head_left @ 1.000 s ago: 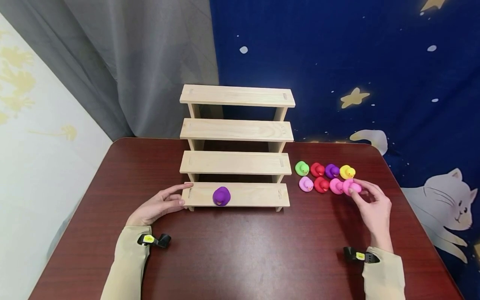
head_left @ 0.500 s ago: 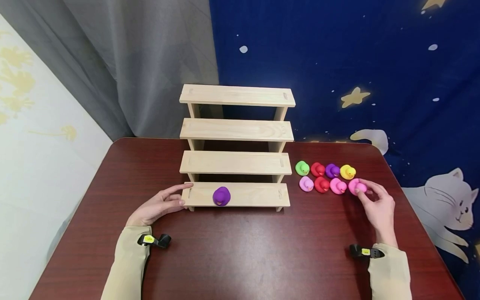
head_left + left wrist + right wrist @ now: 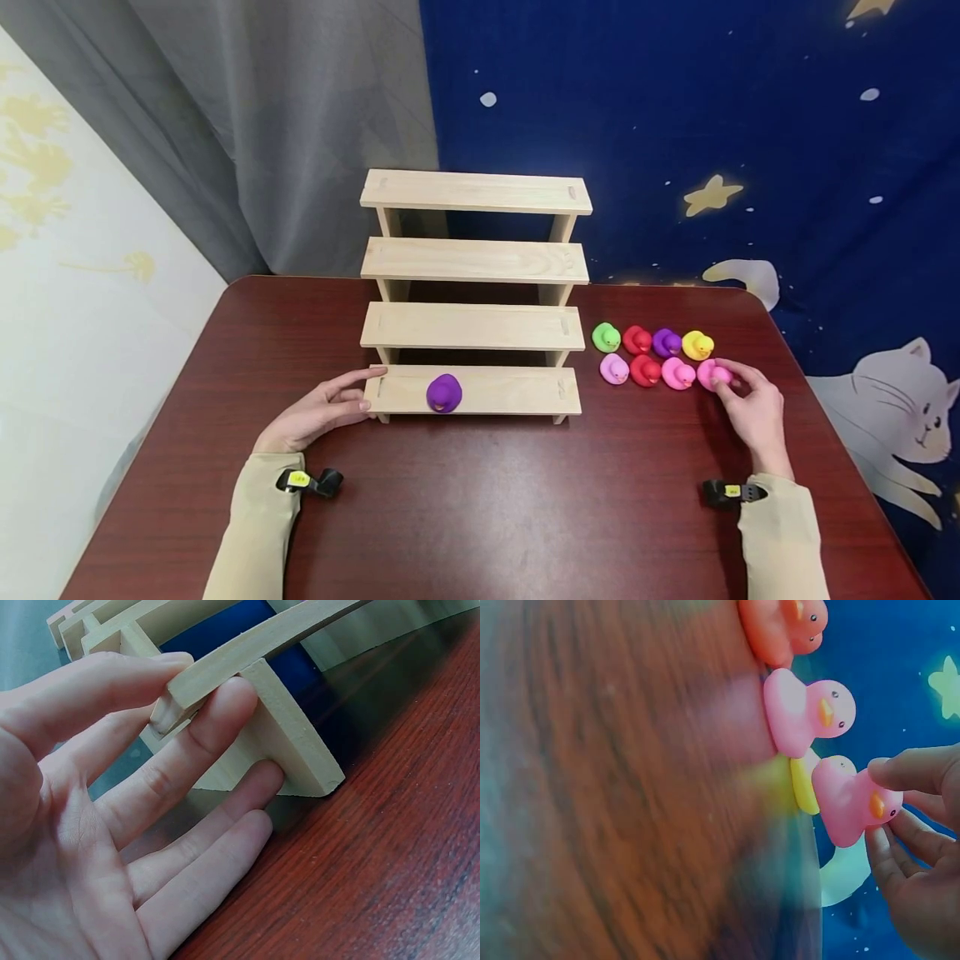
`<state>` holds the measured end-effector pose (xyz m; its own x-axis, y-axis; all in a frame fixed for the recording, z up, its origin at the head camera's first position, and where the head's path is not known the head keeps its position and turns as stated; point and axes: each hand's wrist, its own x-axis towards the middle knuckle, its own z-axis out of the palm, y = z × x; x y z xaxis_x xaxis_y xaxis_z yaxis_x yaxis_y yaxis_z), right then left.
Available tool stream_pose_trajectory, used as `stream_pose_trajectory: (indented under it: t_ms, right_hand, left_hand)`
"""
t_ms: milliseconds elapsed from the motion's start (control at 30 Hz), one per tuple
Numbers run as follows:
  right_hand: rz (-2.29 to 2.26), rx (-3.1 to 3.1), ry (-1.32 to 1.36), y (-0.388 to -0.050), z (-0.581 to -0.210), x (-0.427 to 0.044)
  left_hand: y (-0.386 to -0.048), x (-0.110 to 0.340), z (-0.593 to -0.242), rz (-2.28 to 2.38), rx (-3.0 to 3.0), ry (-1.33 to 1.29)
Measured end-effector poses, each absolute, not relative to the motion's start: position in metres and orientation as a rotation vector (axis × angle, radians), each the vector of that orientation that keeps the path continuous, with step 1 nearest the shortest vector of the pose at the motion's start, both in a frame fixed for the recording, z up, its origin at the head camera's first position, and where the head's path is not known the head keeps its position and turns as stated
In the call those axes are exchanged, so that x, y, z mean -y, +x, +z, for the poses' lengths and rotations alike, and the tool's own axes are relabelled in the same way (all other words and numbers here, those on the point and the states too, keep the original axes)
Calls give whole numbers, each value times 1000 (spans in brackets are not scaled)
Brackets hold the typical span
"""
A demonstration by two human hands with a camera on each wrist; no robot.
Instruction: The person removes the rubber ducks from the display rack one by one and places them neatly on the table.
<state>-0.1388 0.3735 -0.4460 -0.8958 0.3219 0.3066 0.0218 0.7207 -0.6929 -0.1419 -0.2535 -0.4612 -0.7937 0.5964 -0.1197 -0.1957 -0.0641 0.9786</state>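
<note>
A four-tier wooden step stand (image 3: 480,260) stands at the back middle of the table. My left hand (image 3: 311,419) grips the left end of its lowest step (image 3: 214,671), with fingers above and below the board. On that step sits a purple rubber duck (image 3: 444,393), left of centre. At the right, my right hand (image 3: 756,417) pinches a bright pink rubber duck (image 3: 844,804) between thumb and fingers, at the right end of the front row. It leans in the right wrist view; whether it touches the table I cannot tell. Another pink duck (image 3: 678,374) sits just left of it.
Beside the stand are a light pink duck (image 3: 614,369), a red duck (image 3: 645,371), and behind them green (image 3: 606,337), red (image 3: 637,340), purple (image 3: 666,342) and yellow (image 3: 697,345) ducks. Curtains hang behind the brown table (image 3: 480,517).
My right hand has shifted slightly right with its pink duck, leaving a small gap beside the neighbouring pink duck. The left hand stays on the stand.
</note>
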Motion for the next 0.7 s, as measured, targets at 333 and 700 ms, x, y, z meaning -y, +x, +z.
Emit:
stream_pose_trajectory:
  t_ms: [333, 700]
  right_hand:
    - [1080, 2572, -312, -145, -449, -378]
    - [1172, 2598, -315, -144, -452, -380]
  left_hand:
    - [-141, 253, -461, 1893, -1707, 419]
    - [-141, 254, -462, 1897, -1707, 416]
